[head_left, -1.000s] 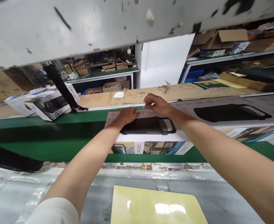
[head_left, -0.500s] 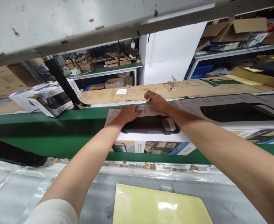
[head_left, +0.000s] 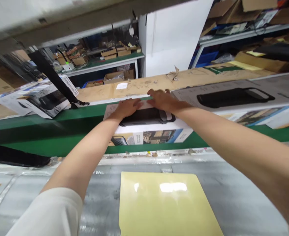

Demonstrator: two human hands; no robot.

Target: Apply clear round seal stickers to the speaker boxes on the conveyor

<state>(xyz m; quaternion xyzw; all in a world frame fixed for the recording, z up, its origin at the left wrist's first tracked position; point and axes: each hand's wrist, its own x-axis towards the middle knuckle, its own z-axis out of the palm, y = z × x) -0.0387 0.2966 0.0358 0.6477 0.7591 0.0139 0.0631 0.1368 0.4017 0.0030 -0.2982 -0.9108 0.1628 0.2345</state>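
Observation:
A white printed product box with a dark speaker-like device pictured on its top lies on the green conveyor belt. My left hand rests on the left part of its top, fingers stretched along the surface. Toward the far right edge of the same top, my right hand lies with its fingers spread. Neither hand is wrapped round anything. Both forearms reach across from the near side, and the hands cover part of the printed top. Close by on the right lies another similar box.
A glossy yellow sheet lies on the grey near table. More boxes sit at the left behind a black post. A brown cardboard strip runs along the far side; a metal shelf edge hangs overhead.
My right hand has come down onto the box top, its fingers less curled. My left hand stays on the box. The view has shifted, so the belt sits higher and more yellow sheet shows.

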